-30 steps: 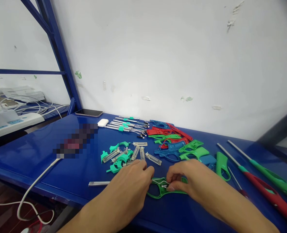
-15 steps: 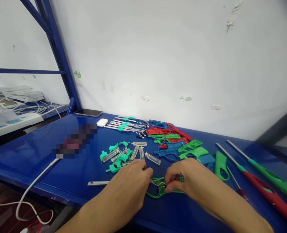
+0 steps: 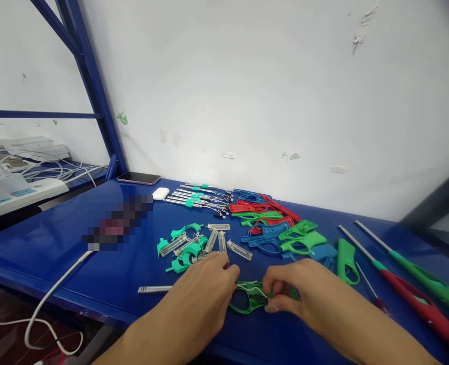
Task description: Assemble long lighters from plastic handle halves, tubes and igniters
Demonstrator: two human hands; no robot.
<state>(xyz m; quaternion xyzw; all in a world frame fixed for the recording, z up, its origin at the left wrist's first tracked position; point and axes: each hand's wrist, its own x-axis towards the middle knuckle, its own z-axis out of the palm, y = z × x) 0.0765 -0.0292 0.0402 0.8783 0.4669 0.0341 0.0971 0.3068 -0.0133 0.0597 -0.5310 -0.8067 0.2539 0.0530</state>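
A green lighter casing half [image 3: 252, 302] lies on the blue table, its hollow side up. My left hand [image 3: 209, 284] is closed over the casing's left end, its fingertips mostly hidden. From beneath that hand a metal lighter tube [image 3: 154, 289] sticks out to the left. A thin white wire [image 3: 260, 289] runs across the casing toward my right hand [image 3: 295, 286]. Thumb and forefinger of the right hand are pinched at the wire's end, beside a small dark part. Behind my hands lie several clear lighter fuel tanks [image 3: 239, 250] and teal plastic pieces [image 3: 179, 262].
Farther back are several metal tubes with wires [image 3: 188, 202] and a pile of coloured casings [image 3: 264, 233]. To the right lie a screwdriver [image 3: 378, 304], a red-handled lighter [image 3: 414, 299] and a green one [image 3: 429, 281]. A phone [image 3: 139, 177] and white case [image 3: 160, 193] are back left.
My right hand has shifted slightly right and toward me, and more of the white wire and casing shows. The left hand stays in place. Another person's hand appears at the far left edge.
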